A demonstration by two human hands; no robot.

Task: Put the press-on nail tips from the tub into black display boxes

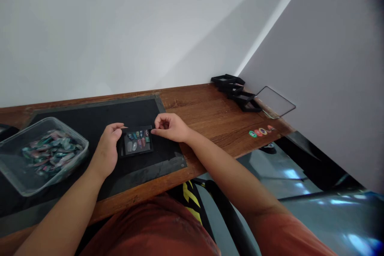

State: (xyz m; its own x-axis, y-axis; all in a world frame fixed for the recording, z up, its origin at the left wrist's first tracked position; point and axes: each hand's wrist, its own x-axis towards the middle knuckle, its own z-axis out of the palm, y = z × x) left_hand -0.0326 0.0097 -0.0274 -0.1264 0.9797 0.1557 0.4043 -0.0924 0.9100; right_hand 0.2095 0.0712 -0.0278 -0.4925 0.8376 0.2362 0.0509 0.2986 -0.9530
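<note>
A small black box (138, 152) lies on the dark mat, with several press-on nails (139, 139) in rows inside it. The nails are teal, blue, pink and clear. My left hand (108, 146) is closed at the box's upper left corner, thumb and forefinger close together. At the upper right corner, the thumb of my right hand (171, 127) touches the edge, its other fingers curled in. Any thin film or lid between the fingertips is too small to make out. A clear plastic tub (84, 144) beside my left forearm holds many loose nails in similar colours.
The black mat (141, 108) covers part of a wooden table (195, 106) against a white wall. Several black boxes (246, 102) are stacked at the back right, next to a thin rectangular frame (276, 102). Round coloured stickers (258, 132) lie near the right edge.
</note>
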